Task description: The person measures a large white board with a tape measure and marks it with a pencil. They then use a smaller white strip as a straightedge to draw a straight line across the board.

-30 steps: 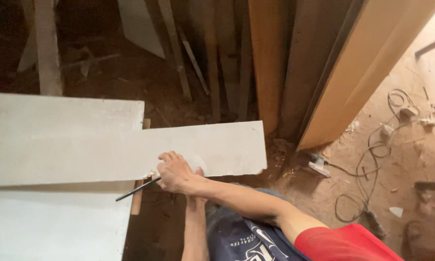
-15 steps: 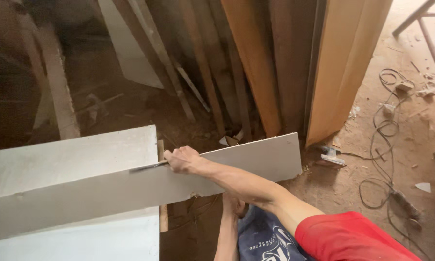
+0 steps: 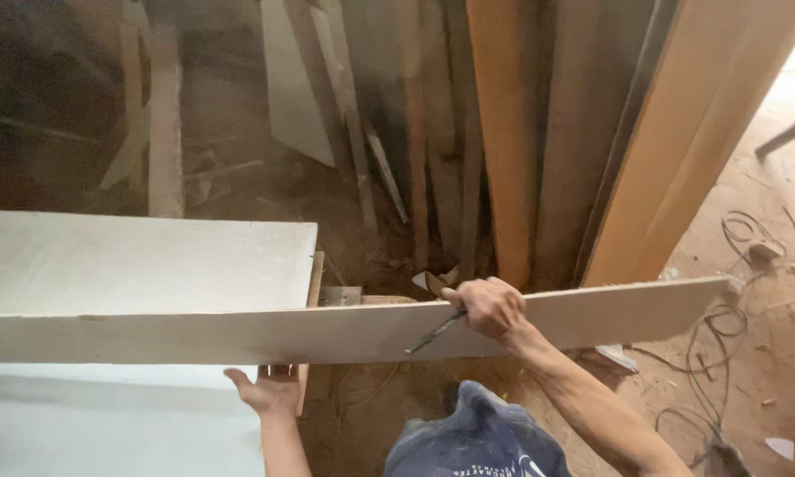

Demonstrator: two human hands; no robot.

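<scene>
A long, narrow pale board (image 3: 238, 334) stretches across the view, held up above a wide white panel (image 3: 141, 263). My right hand (image 3: 490, 306) grips the board's upper edge near its right part and also holds a dark pencil (image 3: 433, 333) that lies against the board's face. My left hand (image 3: 265, 389) is under the board's lower edge, palm up with fingers apart, supporting it from below. My knee in blue cloth (image 3: 477, 437) is below the board.
Tall wooden planks (image 3: 512, 132) and a large orange-brown panel (image 3: 680, 132) lean upright behind. A wooden post (image 3: 163, 132) stands at the back left. Cables (image 3: 733, 265) and scraps lie on the sawdust floor at right.
The long board has been shifted rightward and levelled out. My right hand slid along it to the right. My left hand has come into view under the board.
</scene>
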